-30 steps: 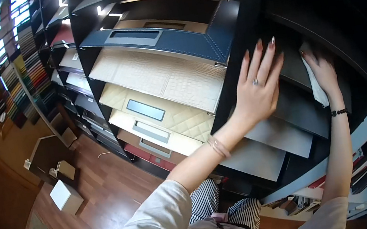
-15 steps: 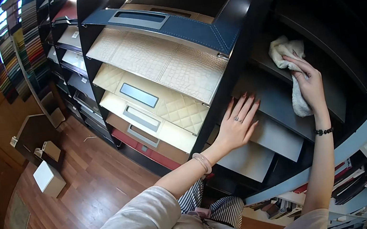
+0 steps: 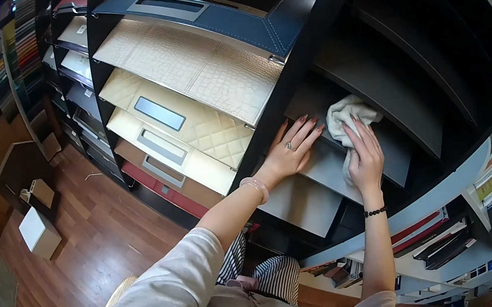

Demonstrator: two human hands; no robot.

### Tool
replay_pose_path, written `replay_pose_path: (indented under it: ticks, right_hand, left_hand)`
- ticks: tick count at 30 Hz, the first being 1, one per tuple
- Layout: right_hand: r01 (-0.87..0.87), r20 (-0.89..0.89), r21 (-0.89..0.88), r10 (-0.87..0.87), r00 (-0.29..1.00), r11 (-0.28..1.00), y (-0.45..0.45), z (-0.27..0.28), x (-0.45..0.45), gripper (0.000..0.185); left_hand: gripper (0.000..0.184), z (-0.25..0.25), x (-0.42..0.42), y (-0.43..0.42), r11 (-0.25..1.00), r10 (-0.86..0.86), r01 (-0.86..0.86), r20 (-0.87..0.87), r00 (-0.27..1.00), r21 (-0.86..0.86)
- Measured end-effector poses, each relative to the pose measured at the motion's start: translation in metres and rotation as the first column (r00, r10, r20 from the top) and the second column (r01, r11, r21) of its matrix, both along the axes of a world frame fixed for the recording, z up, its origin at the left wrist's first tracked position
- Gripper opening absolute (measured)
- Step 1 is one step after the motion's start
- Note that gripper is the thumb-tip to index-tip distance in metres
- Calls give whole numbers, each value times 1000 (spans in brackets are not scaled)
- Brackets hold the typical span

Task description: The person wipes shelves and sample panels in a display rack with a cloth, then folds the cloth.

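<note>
A crumpled white cloth point(image 3: 347, 116) lies under the fingers of my right hand point(image 3: 366, 158), which presses it against a dark grey sloping panel point(image 3: 398, 157). Part of the cloth hangs down beside the palm. To the left, my left hand point(image 3: 290, 151) rests with fingers stretched out on the edge of the stepped panels, close to the black upright divider point(image 3: 304, 72). Nothing shows in that hand. Below it is a lighter grey panel point(image 3: 307, 205). More dark panels point(image 3: 380, 82) rise above the cloth.
Left of the divider, the rack holds a cream crocodile-pattern panel point(image 3: 192, 65), a quilted panel point(image 3: 211, 136) and a navy panel point(image 3: 236, 18). White shelves with books and folders point(image 3: 434, 245) stand at lower right. A white box point(image 3: 39, 233) sits on the wooden floor point(image 3: 99, 210).
My right hand has moved down and left with the cloth, from a higher panel to a lower one. The left hand stays by the divider while the view has shifted.
</note>
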State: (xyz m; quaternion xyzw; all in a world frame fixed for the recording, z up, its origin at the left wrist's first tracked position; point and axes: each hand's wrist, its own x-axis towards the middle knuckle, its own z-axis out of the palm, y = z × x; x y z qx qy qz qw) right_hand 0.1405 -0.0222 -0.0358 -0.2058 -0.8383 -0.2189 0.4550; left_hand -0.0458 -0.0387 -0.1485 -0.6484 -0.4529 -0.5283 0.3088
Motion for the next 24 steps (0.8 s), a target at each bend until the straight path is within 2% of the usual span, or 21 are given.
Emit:
replay_pose_path:
  ticks: [1, 2, 5, 8, 13, 16, 17, 20, 24]
  right_hand:
    - [23, 19, -95, -22, 1000, 995, 4, 0, 1, 33]
    - [31, 18, -99, -29, 999, 995, 8, 3, 1, 33]
    - [85, -35, -457, -113, 993, 885, 29, 23, -11, 28]
    - [159, -48, -544, -220, 974, 824, 73, 33, -24, 38]
    - [157, 3, -536, -184, 983, 829, 87, 35, -55, 43]
    - [23, 7, -515, -23, 1000, 857, 87, 28, -50, 45]
    - [25, 4, -524, -28, 1000, 852, 89, 27, -49, 45]
    - [183, -146, -484, -285, 947, 856, 100, 29, -48, 40]
    - [157, -110, -444, -227, 968, 882, 100, 27, -50, 38]
  left_hand:
    - [58, 0, 1, 0, 1000, -9, 9, 0, 1000, -3]
    - [59, 0, 0, 1, 1000, -13, 13, -3, 1000, -13]
    - [60, -2, -2, -1, 999, -26, 25, -21, 999, -45]
    - [63, -3, -1, 2, 1000, -3, 3, -9, 1000, -22]
    - [66, -3, -6, 2, 998, 30, -32, -37, 999, -54]
    - [67, -5, -2, 2, 998, 5, -8, -36, 999, -63]
    - [67, -5, -2, 2, 997, 0, -3, -40, 999, -74]
    - [67, -4, -2, 2, 998, 2, -4, -31, 1000, -57]
    - [58, -3, -1, 2, 999, -16, 16, -3, 1000, -51]
